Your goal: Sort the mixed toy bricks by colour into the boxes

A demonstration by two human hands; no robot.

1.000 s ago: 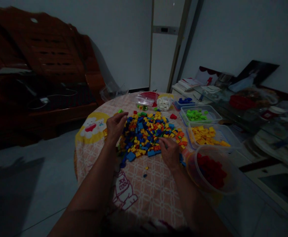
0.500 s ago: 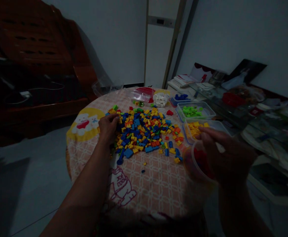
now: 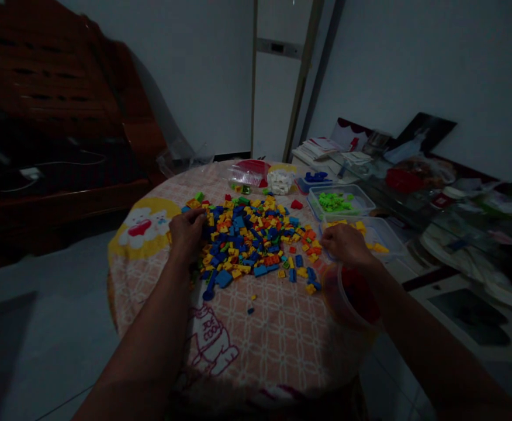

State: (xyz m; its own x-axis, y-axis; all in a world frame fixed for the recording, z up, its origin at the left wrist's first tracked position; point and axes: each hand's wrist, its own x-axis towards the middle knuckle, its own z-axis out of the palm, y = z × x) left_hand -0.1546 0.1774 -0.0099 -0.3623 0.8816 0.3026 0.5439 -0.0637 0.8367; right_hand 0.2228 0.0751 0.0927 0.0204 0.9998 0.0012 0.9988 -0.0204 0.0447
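A pile of small toy bricks (image 3: 256, 240) in blue, yellow, orange and green lies in the middle of a round table with a patterned cloth (image 3: 256, 333). My left hand (image 3: 186, 233) rests at the pile's left edge, fingers curled onto the bricks. My right hand (image 3: 346, 244) hovers at the pile's right edge, above the round tub of red bricks (image 3: 352, 295) and in front of the yellow-brick box (image 3: 381, 237). Its fingers are bent inward; what they hold, if anything, does not show.
A clear box of green bricks (image 3: 339, 202), a blue-brick box (image 3: 315, 177), a heap of white bricks (image 3: 280, 181) and a clear red-lidded container (image 3: 247, 173) stand at the table's far side. A cluttered glass table (image 3: 449, 204) is on the right, a wooden bench (image 3: 54, 146) on the left.
My right hand left the pile, swung out over the red-brick tub, and has now come back to the pile's right edge. My left hand slid slightly along the pile's left side.
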